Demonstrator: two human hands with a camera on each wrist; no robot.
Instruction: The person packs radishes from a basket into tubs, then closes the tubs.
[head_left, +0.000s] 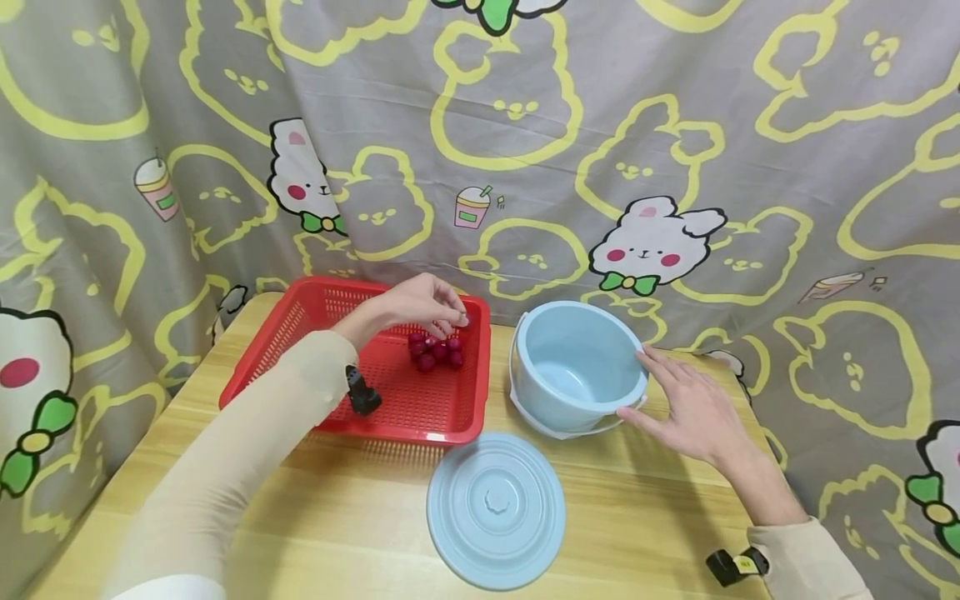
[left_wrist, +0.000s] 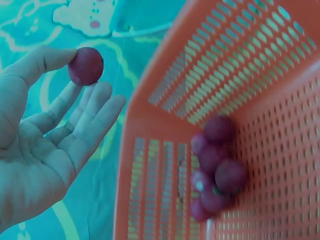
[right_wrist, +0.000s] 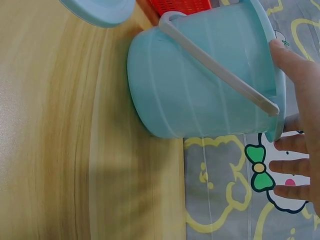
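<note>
Thumb and fingertips of my left hand (head_left: 422,303) pinch one small round dark-red fruit (left_wrist: 86,66), held above the far right part of a red plastic basket (head_left: 360,432). The other fingers are spread loosely. Several similar round fruits (head_left: 437,353) lie bunched on the basket floor below that hand; their exact kind is unclear. At the right, a light blue bucket (head_left: 558,417) stands upright and uncovered. My right hand (head_left: 693,408) rests on its right rim with thumb and fingers extended, holding nothing else. The bucket's handle (right_wrist: 220,70) hangs down against its side.
A round light blue lid (head_left: 497,533) lies flat on the wooden table (head_left: 615,525), in front of the bucket and close to the basket's front right corner. A grey patterned curtain (head_left: 517,200) hangs right behind the basket and bucket.
</note>
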